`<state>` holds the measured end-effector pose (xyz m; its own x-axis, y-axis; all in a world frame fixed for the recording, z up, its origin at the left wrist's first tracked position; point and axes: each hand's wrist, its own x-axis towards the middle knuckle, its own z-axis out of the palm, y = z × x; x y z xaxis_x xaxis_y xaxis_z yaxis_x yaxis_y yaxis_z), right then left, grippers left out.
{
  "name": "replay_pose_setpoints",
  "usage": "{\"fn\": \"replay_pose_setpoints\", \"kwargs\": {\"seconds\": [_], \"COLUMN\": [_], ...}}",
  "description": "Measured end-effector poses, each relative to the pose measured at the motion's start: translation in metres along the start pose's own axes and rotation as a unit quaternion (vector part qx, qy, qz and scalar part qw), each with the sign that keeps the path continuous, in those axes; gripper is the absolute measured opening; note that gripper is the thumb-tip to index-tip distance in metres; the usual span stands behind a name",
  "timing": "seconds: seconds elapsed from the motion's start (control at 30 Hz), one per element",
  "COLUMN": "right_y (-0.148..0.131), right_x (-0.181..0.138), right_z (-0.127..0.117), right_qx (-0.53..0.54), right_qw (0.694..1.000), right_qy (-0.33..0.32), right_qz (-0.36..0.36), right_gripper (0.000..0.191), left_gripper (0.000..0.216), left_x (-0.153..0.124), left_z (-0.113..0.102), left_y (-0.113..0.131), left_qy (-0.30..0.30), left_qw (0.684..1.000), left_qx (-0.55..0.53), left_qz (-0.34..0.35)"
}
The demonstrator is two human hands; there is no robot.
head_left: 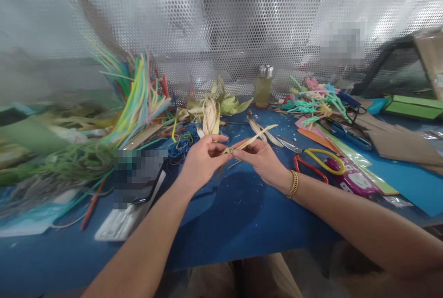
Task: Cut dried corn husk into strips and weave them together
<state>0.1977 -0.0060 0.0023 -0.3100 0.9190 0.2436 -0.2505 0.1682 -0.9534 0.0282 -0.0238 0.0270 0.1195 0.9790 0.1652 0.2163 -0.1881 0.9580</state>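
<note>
- The landmark is the bottle (264, 89), upright at the back of the blue table (228, 231), with a silver cap on top; its body shows yellow-green, though whether that is liquid or tinted wall I cannot tell.
- In front of the bottle and a little left, nearer the person, the left hand (205, 162) pinches one end of a pale husk strip (258, 135) between thumb and fingers.
- The right hand (260, 156), straight in front of the bottle, also grips the strip, its thumb close to the left hand's fingertips; a gold bracelet (294, 184) circles that wrist.
- The strip's free end points up and right, below the bottle.
- Left of the bottle lies a heap of dry husks (210, 116), with greener husks (235, 104) just beside the bottle.
- Farther left, a bundle of coloured stems (138, 92) leans out; whether a container holds it is unclear.
- To the bottle's right are coloured flower-like pieces (316, 97), and farther right a green box-like piece (413, 106) whose inside is hidden.
- Front right of the bottle, yellow-and-red-handled scissors (323, 156) lie open near a magenta item (355, 179).
</note>
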Motion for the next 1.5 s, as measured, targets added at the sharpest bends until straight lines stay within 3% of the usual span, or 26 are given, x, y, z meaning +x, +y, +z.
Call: {"fn": "replay_pose_setpoints", "kwargs": {"seconds": [0.07,0.13,0.2,0.27,0.37,0.47,0.6,0.8,0.97,1.07,1.17,1.33,1.5], "right_y": [0.0,0.0,-0.003,-0.008,-0.016,-0.02,-0.017,-0.009,-0.013,-0.019,-0.023,-0.022,-0.026], "right_x": [0.002,0.004,0.007,0.009,0.008,0.002,-0.005,-0.011,-0.01,-0.007,-0.004,-0.005,-0.011], "right_z": [0.0,-0.002,-0.004,-0.006,-0.004,0.004,0.015,0.018,0.006,-0.005,-0.013,-0.017,-0.015], "right_qx": [0.013,0.035,0.061,0.084,0.12,0.148,0.179,0.141,-0.047,-0.22,-0.321,-0.408,-0.524], "right_qw": [1.0,0.997,0.993,0.988,0.982,0.978,0.974,0.986,0.991,0.944,0.891,0.821,0.719], "right_qy": [0.028,0.066,0.102,0.124,0.144,0.144,0.131,0.079,0.054,0.081,0.067,-0.002,-0.013], "right_qz": [0.003,0.01,0.018,0.027,0.037,0.038,0.047,0.032,-0.114,-0.233,-0.314,-0.401,-0.456], "right_gripper": [0.016,0.015,0.015,0.016,0.019,0.019,0.016,0.014,0.036,0.021,0.007,0.012,0.021], "left_gripper": [0.043,0.038,0.024,0.004,0.011,0.027,0.035,0.02,0.019,0.017,0.014,0.011,0.016], "left_x": [-0.002,-0.008,-0.015,-0.021,-0.021,-0.013,-0.007,-0.009,-0.005,-0.004,-0.003,-0.004,-0.005], "left_z": [0.002,0.004,0.009,0.017,0.032,0.044,0.049,0.043,0.032,0.026,0.023,0.023,0.024], "left_y": [0.003,0.006,0.009,0.007,-0.001,-0.012,-0.017,-0.01,-0.002,0.0,0.0,-0.002,0.001], "left_qy": [0.083,0.192,0.234,0.156,0.046,0.086,0.104,0.14,0.16,0.148,0.119,0.102,0.129], "left_qw": [0.993,0.961,0.939,0.96,0.991,0.995,0.955,0.94,0.904,0.888,0.876,0.869,0.887], "left_qx": [0.042,0.1,0.127,0.125,0.08,-0.049,-0.275,-0.31,-0.394,-0.426,-0.447,-0.46,-0.432], "left_qz": [0.079,0.172,0.215,0.198,0.098,0.029,0.043,0.03,-0.048,-0.091,-0.134,-0.154,-0.096]}}
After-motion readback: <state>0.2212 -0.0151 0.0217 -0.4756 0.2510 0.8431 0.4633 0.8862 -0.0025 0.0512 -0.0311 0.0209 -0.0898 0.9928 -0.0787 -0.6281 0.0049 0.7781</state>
